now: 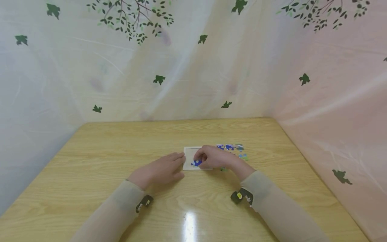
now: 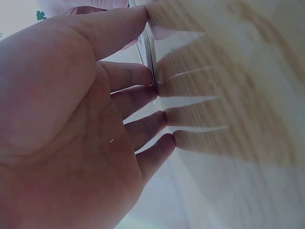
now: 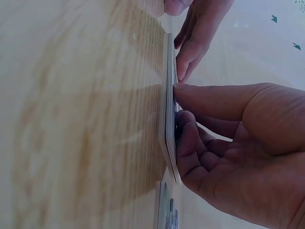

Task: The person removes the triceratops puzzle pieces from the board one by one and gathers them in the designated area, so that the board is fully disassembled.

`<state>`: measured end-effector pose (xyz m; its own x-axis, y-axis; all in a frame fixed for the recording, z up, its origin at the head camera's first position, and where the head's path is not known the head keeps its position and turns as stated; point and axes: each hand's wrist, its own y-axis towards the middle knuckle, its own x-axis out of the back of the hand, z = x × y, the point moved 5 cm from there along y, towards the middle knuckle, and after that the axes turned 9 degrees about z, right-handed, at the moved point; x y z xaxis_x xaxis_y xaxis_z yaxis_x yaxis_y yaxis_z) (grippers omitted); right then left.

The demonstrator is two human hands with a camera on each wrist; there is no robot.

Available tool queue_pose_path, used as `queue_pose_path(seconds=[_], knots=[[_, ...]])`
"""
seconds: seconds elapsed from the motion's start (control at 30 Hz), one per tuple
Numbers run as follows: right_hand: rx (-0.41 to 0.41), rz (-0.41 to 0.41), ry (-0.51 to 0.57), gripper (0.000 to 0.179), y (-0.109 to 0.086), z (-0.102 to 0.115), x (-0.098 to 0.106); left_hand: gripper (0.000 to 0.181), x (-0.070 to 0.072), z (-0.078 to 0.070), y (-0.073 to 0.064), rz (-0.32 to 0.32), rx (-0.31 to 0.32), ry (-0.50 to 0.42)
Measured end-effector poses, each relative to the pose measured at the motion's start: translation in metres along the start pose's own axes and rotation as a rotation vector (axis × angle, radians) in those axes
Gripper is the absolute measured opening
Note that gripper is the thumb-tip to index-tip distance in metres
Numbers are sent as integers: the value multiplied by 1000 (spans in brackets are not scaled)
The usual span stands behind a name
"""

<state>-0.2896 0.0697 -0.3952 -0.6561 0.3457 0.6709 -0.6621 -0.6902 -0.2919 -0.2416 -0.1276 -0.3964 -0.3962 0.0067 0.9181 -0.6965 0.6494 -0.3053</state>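
A small white puzzle tray (image 1: 189, 153) lies flat near the middle of the table. Inside its lower part sits a blue jigsaw piece (image 1: 198, 163) with small white and light marks. My right hand (image 1: 216, 156) is over the tray, thumb and curled fingers pinching at this piece; in the right wrist view the thumb (image 3: 209, 101) and fingertips come down onto the tray's face. At the tray's left edge rests my left hand (image 1: 163, 168), fingers extended and slightly spread. The left wrist view shows those fingertips (image 2: 164, 119) down by the tray's side (image 2: 151, 59).
Several loose jigsaw pieces (image 1: 229, 147), blue, green and grey, lie right of the tray, partly hidden behind my right hand. The wooden table (image 1: 121, 141) meets a pale curtain (image 1: 181, 94) with leaf prints at the back and sides.
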Motion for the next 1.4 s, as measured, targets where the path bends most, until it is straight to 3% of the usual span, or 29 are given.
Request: queue_pose_path(seconds=[0.37, 1.03, 1.4], knots=[[29, 4, -27, 32, -1, 2, 0, 66, 1, -1, -2, -1, 6, -12], [44, -18, 17, 29, 0, 2, 0, 65, 1, -2, -1, -9, -7, -11], [49, -41, 58, 13, 0, 3, 4, 68, -1, 1, -2, -17, -21, -16]])
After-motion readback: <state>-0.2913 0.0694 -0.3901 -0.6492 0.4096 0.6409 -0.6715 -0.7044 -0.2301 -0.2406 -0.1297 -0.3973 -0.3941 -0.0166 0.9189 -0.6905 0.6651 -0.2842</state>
